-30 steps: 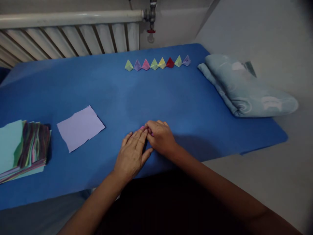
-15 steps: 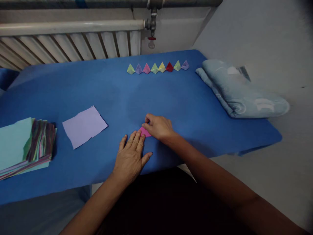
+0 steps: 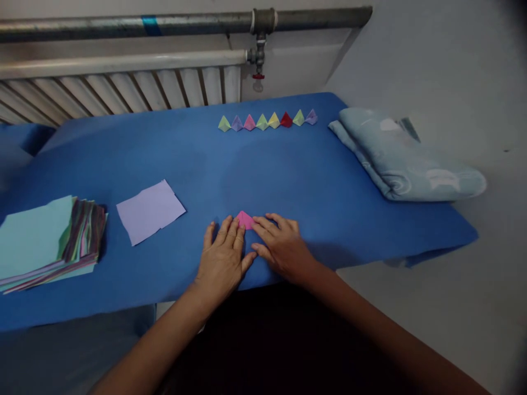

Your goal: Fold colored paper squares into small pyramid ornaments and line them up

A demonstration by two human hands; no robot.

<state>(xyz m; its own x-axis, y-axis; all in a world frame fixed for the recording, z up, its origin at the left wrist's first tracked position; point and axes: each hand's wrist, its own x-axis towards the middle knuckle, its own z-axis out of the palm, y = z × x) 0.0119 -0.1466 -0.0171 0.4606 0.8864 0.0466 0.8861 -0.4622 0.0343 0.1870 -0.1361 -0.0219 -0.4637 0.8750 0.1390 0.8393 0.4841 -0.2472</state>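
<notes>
A small pink folded paper (image 3: 245, 220) lies on the blue-covered table, its point facing away from me. My left hand (image 3: 222, 256) rests flat with its fingertips on the paper's left edge, fingers stretched out. From the right, my right hand (image 3: 282, 243) touches the paper's right corner with its fingertips, its fingers extended and the thumb lower down. To the left of my hands is a flat sheet of lilac paper (image 3: 151, 212). Farther back stands a row of several folded paper pieces in green, purple, pink, yellow and red, among them a red piece (image 3: 286, 120).
A thick stack of coloured paper (image 3: 37, 238) sits at the left on the blue table cover (image 3: 177, 153). At the right lies a folded pale blue blanket (image 3: 405, 159) against the wall. Behind the table are a white radiator (image 3: 144, 90) and a metal pipe (image 3: 206, 23).
My right hand has moved off the top of the pink paper to its right side, and its fingers have straightened. More of the paper shows. The camera view has tilted up slightly.
</notes>
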